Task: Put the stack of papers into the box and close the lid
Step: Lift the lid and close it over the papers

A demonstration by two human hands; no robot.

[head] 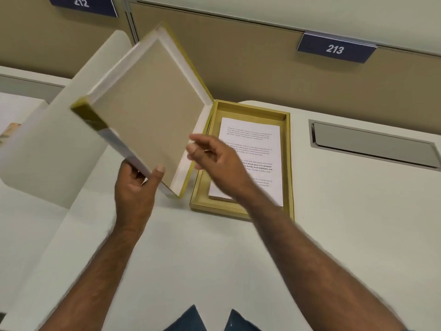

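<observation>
We see a wide white desk (334, 235) set against a beige partition wall (250, 68) that carries 2 dark blue number plates, 212 (82, 3) and 213 (335, 48); a grey recessed slot (372, 144) sits in the desk at the right. The shallow yellow cardboard box (290, 163) lies open on the desk; inside it we find the stack of white printed papers (260, 149), lying flat on the box floor, with a margin of box floor showing along its far and left sides. The box's lid (148, 103), yellow-edged with a tan inner face, stands raised and tilted to the left of the box, its inside toward us. Our left hand (134, 187) grips the lid's near edge, thumb on the inner face; our right hand (214, 158) hovers over the papers near the lid, fingers loosely spread, holding nothing.
</observation>
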